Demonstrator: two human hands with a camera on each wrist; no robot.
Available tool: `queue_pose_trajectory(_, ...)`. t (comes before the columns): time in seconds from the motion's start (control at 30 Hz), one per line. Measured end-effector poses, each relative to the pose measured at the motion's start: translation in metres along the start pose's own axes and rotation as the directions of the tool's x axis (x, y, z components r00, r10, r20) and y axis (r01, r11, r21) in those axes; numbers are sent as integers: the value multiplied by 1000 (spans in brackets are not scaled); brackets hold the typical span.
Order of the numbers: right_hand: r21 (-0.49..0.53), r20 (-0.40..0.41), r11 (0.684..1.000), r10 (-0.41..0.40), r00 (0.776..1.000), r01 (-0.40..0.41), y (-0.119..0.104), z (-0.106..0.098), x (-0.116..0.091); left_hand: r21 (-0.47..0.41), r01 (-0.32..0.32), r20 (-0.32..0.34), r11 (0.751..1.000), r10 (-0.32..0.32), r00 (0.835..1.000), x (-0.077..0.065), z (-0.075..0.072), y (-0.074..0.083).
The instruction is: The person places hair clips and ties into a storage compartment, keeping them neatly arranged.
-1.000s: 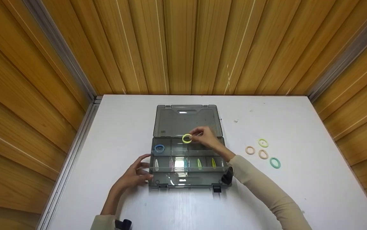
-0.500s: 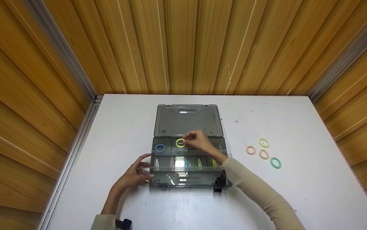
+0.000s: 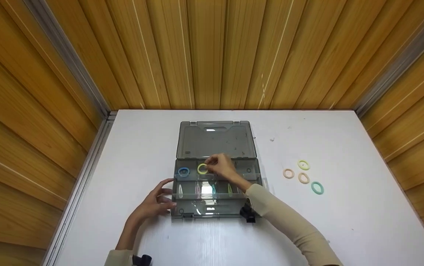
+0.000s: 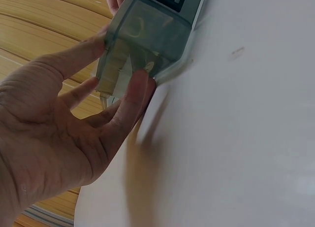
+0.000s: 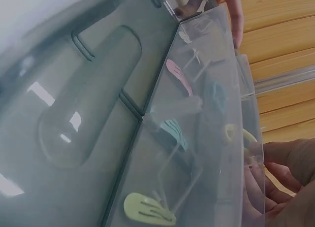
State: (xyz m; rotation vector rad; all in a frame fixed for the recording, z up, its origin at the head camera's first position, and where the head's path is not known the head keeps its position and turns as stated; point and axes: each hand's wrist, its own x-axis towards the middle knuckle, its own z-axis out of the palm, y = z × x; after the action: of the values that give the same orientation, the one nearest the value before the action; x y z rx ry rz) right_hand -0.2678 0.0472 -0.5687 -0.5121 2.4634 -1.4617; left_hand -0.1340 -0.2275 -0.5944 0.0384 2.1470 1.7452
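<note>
My right hand (image 3: 221,166) pinches a yellow hair tie (image 3: 198,169) at its right side, over the second compartment of the back row in a grey see-through organizer box (image 3: 215,211). In the right wrist view the fingers and the hair tie (image 5: 250,136) show beyond the clear divider. A blue hair tie (image 3: 183,175) lies in the back left compartment. White (image 3: 180,191), pink (image 3: 198,190), blue (image 3: 214,190) and green (image 3: 230,190) snap hair clips lie in the middle row. My left hand (image 3: 153,203) holds the box's left side, thumb near the front corner.
On the white table (image 3: 142,147), to the right of the box, lie another yellow hair tie (image 3: 299,164), two peach hair ties (image 3: 284,173) (image 3: 299,178) and a green hair tie (image 3: 312,189). The box's lid (image 3: 215,142) is folded back behind it. Wood-panelled walls (image 3: 212,55) enclose the table.
My right hand has moved left and slightly nearer with the yellow hair tie, from over the middle of the back row to its second compartment. The left hand has stayed at the box.
</note>
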Motion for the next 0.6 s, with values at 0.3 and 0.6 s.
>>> queue_pose_trajectory(0.3,-65,-26,996,-61,998,59,-2,19,4,4,21,-15,1000,-21,1000,0,1,0)
queue_pose_trajectory(0.6,-144,-60,985,-106,993,97,-3,30,4,-8,20,9,1000,-20,1000,3,-1,-4)
